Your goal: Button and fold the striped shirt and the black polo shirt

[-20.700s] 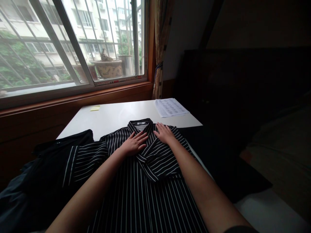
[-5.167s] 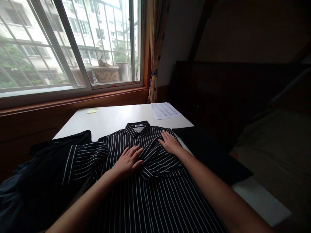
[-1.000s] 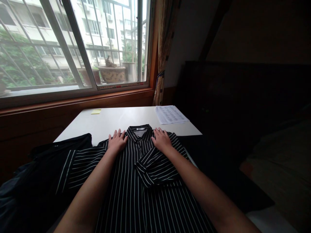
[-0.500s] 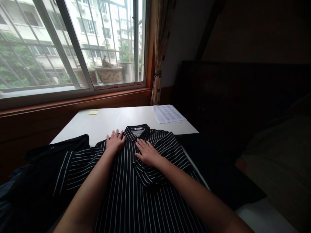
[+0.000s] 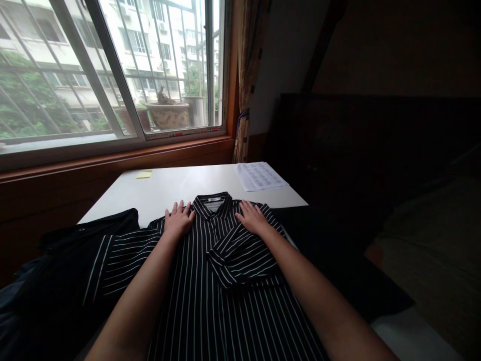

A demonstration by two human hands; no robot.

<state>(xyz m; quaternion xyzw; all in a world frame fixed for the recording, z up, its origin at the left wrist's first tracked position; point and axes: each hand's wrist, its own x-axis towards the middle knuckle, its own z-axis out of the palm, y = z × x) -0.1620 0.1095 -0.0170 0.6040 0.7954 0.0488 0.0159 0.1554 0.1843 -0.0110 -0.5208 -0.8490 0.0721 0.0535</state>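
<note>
A black shirt point(image 5: 195, 281) with white stripes lies front up on a white table point(image 5: 180, 183), its collar toward the window. Flat on the shoulder left of the collar rests my left hand point(image 5: 179, 219), fingers spread. My right hand point(image 5: 253, 216) lies flat on the opposite shoulder, fingers stretched out and holding nothing. The right-hand sleeve point(image 5: 244, 255) is folded inward across the shirt's front, while the left-hand sleeve point(image 5: 128, 255) extends outward to the left. My forearms cover parts of the shirt's sides.
Dark clothing point(image 5: 75, 245) is heaped at the table's left side. Printed sheets point(image 5: 261, 176) lie at the far right corner, and a yellow sticky note point(image 5: 144, 174) at the far left. Dark cloth point(image 5: 338, 260) hangs at the right. Behind the table are a barred window and a curtain point(image 5: 246, 85).
My right hand has moved right and slightly away from me, from below the collar to the right-hand shoulder, uncovering the folded sleeve. My left hand has stayed in place.
</note>
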